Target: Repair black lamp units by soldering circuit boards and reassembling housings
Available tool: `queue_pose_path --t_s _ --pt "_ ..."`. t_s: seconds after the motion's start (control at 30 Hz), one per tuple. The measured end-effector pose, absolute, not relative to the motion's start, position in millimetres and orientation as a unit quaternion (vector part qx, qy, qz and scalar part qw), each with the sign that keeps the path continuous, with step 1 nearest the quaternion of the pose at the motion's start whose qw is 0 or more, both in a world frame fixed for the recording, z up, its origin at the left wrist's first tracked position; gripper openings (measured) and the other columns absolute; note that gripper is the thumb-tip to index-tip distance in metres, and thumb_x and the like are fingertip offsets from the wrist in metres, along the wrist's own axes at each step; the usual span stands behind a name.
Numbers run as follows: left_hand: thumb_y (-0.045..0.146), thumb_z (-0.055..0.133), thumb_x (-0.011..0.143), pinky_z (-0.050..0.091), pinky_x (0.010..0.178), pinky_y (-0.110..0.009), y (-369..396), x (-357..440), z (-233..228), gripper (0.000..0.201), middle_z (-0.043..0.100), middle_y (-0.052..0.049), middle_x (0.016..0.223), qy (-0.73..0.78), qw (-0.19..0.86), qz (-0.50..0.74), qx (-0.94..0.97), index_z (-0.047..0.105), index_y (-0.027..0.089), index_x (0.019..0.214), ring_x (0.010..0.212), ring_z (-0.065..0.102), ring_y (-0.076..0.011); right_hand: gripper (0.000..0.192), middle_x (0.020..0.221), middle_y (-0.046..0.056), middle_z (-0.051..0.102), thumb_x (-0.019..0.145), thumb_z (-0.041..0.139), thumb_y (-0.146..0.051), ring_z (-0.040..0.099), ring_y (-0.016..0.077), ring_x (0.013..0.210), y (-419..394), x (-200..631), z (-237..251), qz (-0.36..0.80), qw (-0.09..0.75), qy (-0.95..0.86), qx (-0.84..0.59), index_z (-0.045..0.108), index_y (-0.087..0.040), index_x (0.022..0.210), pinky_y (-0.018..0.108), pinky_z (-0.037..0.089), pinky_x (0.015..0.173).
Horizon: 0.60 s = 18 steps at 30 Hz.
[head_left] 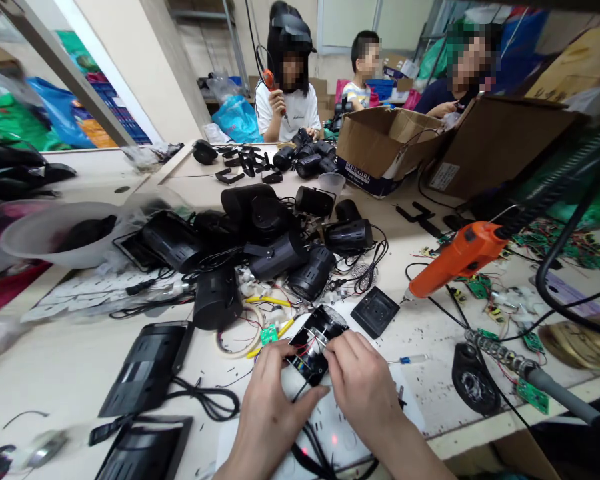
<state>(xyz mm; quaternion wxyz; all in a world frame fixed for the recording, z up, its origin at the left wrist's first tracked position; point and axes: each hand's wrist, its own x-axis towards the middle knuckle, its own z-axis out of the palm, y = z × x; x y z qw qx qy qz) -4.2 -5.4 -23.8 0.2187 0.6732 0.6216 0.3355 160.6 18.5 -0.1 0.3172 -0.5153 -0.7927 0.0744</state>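
Fingers of your left hand [270, 393] and right hand [360, 380] both pinch the open black lamp housing [314, 347] near table edge, mid wiring step; next, steady wires, orange screwdriver [460, 257] lies right.

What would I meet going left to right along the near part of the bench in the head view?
Flat black panel → left hand → open black housing, held by both hands → right hand → small screwdriver → black oval base → green circuit board.
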Motion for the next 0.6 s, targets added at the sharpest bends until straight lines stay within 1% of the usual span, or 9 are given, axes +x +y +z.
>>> queue_pose_path --t_s 0.1,0.23,0.3,0.4,0.47,0.53,0.6 --pt "0.044 0.078 0.067 0.059 0.078 -0.044 -6.4 -4.3 -25.2 0.062 0.064 -0.009 0.111 0.656 0.252 0.308 0.641 0.05 0.021 0.117 0.093 0.069 -0.0286 0.025 0.074 0.005 0.059 0.097 0.04 -0.014 0.057 0.0206 0.069 16.4 170.0 6.5 0.088 0.326 -0.789 -0.513 0.057 -0.018 0.08 0.032 0.047 0.063" --pt "0.047 0.075 0.068 0.058 0.083 -0.047 -6.5 -2.8 -24.7 0.074 0.061 -0.013 0.124 0.671 0.289 0.295 0.616 0.044 0.02 0.129 0.099 0.069 -0.03 0.015 0.079 0.005 0.06 0.097 0.045 -0.014 0.058 0.0194 0.075 -5.2 208.8 20.1 0.078 0.349 -0.766 -0.534 0.06 -0.018 0.096 0.03 0.05 0.069" --pt "0.046 0.075 0.068 0.057 0.085 -0.047 -6.3 -2.1 -23.4 0.077 0.059 -0.014 0.127 0.673 0.299 0.294 0.61 0.043 0.019 0.132 0.1 0.068 -0.0303 0.02 0.084 0.007 0.059 0.094 0.044 -0.009 0.059 0.0196 0.079 -22.9 231.5 22.3 0.065 0.317 -0.783 -0.532 0.061 -0.017 0.104 0.03 0.052 0.072" --pt "0.046 0.074 0.068 0.057 0.086 -0.048 -6.1 -1.8 -21.2 0.078 0.058 -0.015 0.129 0.674 0.302 0.294 0.607 0.042 0.018 0.134 0.099 0.068 -0.0304 0.039 0.102 0.012 0.057 0.088 0.041 -0.001 0.06 0.0212 0.089 -47.9 253.1 17.5 0.072 0.24 -0.827 -0.504 0.061 -0.017 0.118 0.03 0.056 0.074" --pt "0.047 0.074 0.068 0.056 0.087 -0.048 -5.8 -1.7 -19.5 0.079 0.057 -0.015 0.131 0.676 0.304 0.293 0.604 0.042 0.018 0.134 0.1 0.068 -0.0305 0.047 0.109 0.015 0.055 0.084 0.039 0.002 0.06 0.0219 0.093 -58.2 256.6 11.6 0.077 0.215 -0.837 -0.498 0.06 -0.018 0.122 0.031 0.057 0.075" --pt "0.05 0.073 0.067 0.056 0.087 -0.049 -5.1 -1.4 -17.6 0.08 0.058 -0.015 0.131 0.679 0.312 0.29 0.597 0.042 0.019 0.134 0.101 0.068 -0.0315 0.047 0.111 0.016 0.054 0.084 0.039 0.002 0.059 0.023 0.096 -61.9 254.8 6.2 0.079 0.216 -0.834 -0.501 0.059 -0.017 0.122 0.034 0.059 0.077" --pt "0.054 0.073 0.067 0.055 0.089 -0.05 -4.2 -0.9 -15.4 0.082 0.059 -0.016 0.13 0.685 0.321 0.285 0.589 0.042 0.018 0.134 0.103 0.068 -0.033 0.042 0.111 0.016 0.054 0.084 0.041 0.0 0.059 0.024 0.097 -61.0 252.3 2.6 0.081 0.224 -0.834 -0.497 0.06 -0.016 0.118 0.036 0.059 0.078"
